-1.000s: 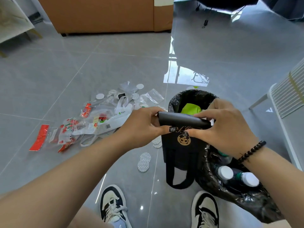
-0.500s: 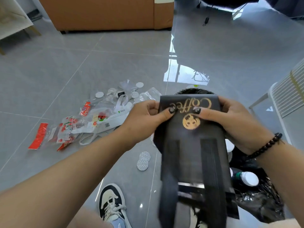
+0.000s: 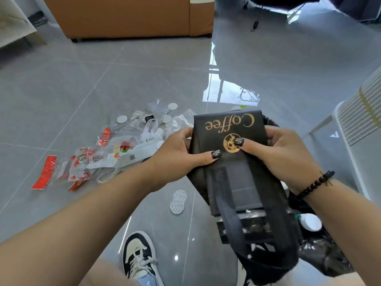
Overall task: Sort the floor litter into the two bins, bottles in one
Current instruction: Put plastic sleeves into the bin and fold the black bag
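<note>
Both hands hold a black fabric bag (image 3: 237, 172) up in front of the camera, its gold "Coffee" lettering and round gold emblem turned upside down to the viewer. The left hand (image 3: 177, 155) grips the bag's left edge, thumb pressed flat across its front; the right hand (image 3: 284, 153) grips the right edge, thumb laid over the emblem. The bag's dark straps (image 3: 228, 207) hang down toward the camera.

Behind and below the bag, mostly hidden by it, is a bin lined with a black plastic bag (image 3: 321, 259), on the near right of the floor. A white-capped bottle (image 3: 309, 222) lies inside that liner, just right of the hanging straps.

On the grey tiled floor (image 3: 82, 89) to the left lies a heap of litter (image 3: 115, 149): clear plastic wrappers, red-and-white packets, a white strap and small white discs. Two more white discs (image 3: 178, 202) lie on the floor near the bag's left side. A black-and-white sneaker (image 3: 138, 256) shows at the near edge. A brown sofa (image 3: 127, 15) stands at the far side.
</note>
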`<state>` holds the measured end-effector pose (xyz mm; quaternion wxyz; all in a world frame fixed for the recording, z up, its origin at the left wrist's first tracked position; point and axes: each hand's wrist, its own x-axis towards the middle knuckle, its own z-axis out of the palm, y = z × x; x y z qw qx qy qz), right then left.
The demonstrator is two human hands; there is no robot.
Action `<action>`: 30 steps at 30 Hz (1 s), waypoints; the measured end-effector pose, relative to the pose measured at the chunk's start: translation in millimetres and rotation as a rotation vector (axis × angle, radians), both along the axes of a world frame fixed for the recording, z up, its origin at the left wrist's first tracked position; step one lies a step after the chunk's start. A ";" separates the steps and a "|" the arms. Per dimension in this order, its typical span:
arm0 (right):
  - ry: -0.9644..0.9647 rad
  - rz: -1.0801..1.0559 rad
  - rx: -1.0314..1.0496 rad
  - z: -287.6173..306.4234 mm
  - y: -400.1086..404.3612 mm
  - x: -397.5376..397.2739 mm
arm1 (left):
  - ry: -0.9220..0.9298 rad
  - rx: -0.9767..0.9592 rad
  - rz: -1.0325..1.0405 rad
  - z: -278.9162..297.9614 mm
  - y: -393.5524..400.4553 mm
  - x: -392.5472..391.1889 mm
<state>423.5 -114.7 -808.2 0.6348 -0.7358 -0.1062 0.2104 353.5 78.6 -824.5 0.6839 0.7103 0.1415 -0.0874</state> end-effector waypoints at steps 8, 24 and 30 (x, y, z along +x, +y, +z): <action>0.337 0.175 0.268 4.4 5.3 -2.8 | -0.028 -0.233 0.107 8.1 -0.1 3.4; 0.171 0.185 0.107 0.0 5.2 -4.2 | -0.036 -0.057 0.066 10.9 -1.2 1.8; 0.219 0.290 0.167 -5.2 -9.6 2.5 | 0.068 -0.082 -0.070 14.8 8.7 -1.5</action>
